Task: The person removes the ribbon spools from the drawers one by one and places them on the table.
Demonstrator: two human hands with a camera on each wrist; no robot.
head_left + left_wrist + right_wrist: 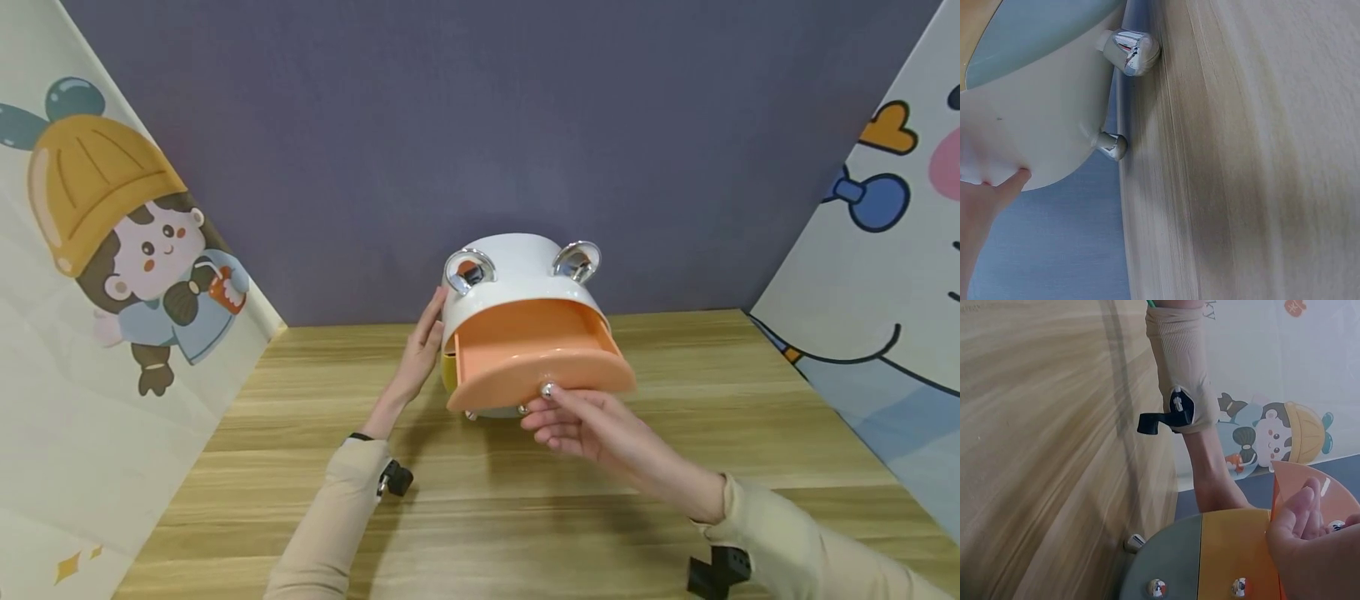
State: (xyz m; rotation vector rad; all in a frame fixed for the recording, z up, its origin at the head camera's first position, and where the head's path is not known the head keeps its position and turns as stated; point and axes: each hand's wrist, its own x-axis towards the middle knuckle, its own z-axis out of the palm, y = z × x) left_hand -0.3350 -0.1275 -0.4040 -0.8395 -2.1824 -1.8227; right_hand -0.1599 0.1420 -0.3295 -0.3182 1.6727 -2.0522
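Note:
A white, rounded drawer cabinet (517, 268) with two silver ear-like pieces (577, 260) stands on the table. Its top orange drawer (487, 382) is pulled out, and the inside that shows holds nothing. My right hand (600, 429) pinches the silver knob (547, 389) on the drawer front between thumb and fingers. On the cabinet's left side rests my left hand (418, 357), its fingers extended along the white wall. Below the orange drawer, the right wrist view shows a yellow drawer (1235, 540) and a grey-green drawer (1175, 559), both closed, each with a silver knob.
The cabinet stands on silver feet (1134, 53) on a wood-grain table (525, 517). Close behind it rises a dark grey-blue wall panel (480, 125). White panels with cartoon figures flank the table on the left (45, 400) and right (885, 283).

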